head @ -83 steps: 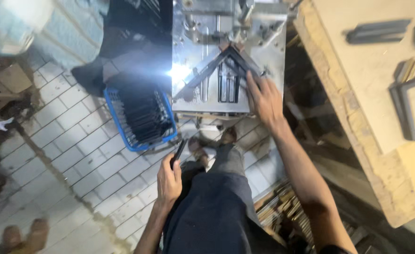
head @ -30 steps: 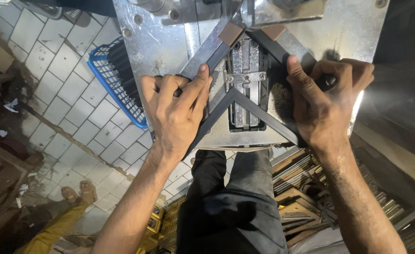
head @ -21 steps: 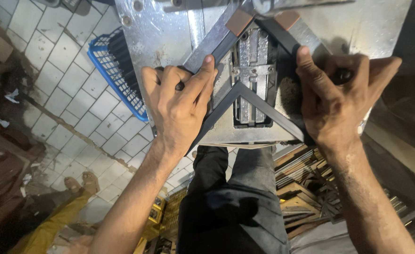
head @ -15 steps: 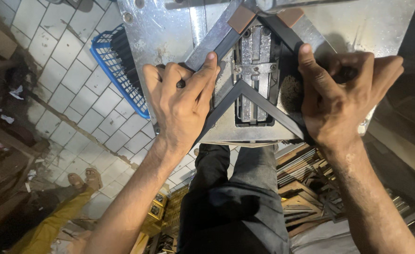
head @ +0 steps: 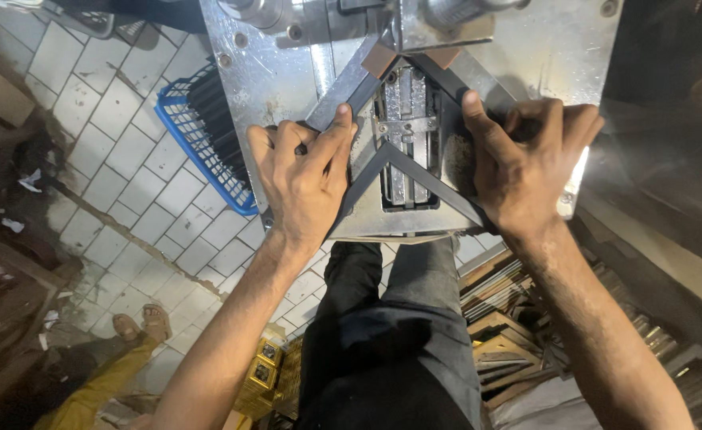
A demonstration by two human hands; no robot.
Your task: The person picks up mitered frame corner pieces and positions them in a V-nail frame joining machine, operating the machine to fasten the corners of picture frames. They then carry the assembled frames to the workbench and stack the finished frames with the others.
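Note:
On a steel machine table [head: 287, 64], two dark frame strips meet in a mitred corner [head: 387, 151] that points toward me. My left hand [head: 303, 171] presses flat on the left strip [head: 343, 87], thumb along its inner edge. On the right strip [head: 454, 80] rests my right hand [head: 526, 171], fingers curled over the outer side. Between the strips sits a slotted metal clamp block [head: 405, 135]. Two brown pads [head: 383, 57] of the machine head touch the strips' far ends.
A blue plastic basket [head: 207, 135] with dark strips stands on the tiled floor to the left. Stacked frame mouldings [head: 518, 318] lie under the table at right. Another person's sandalled foot and yellow trouser leg [head: 128, 350] are at lower left. My dark trousers [head: 391, 334] are below.
2.8 s ago my left hand hung low holding a dark strip; now both hands press the two strips on the table. The view has moved closer over the last second.

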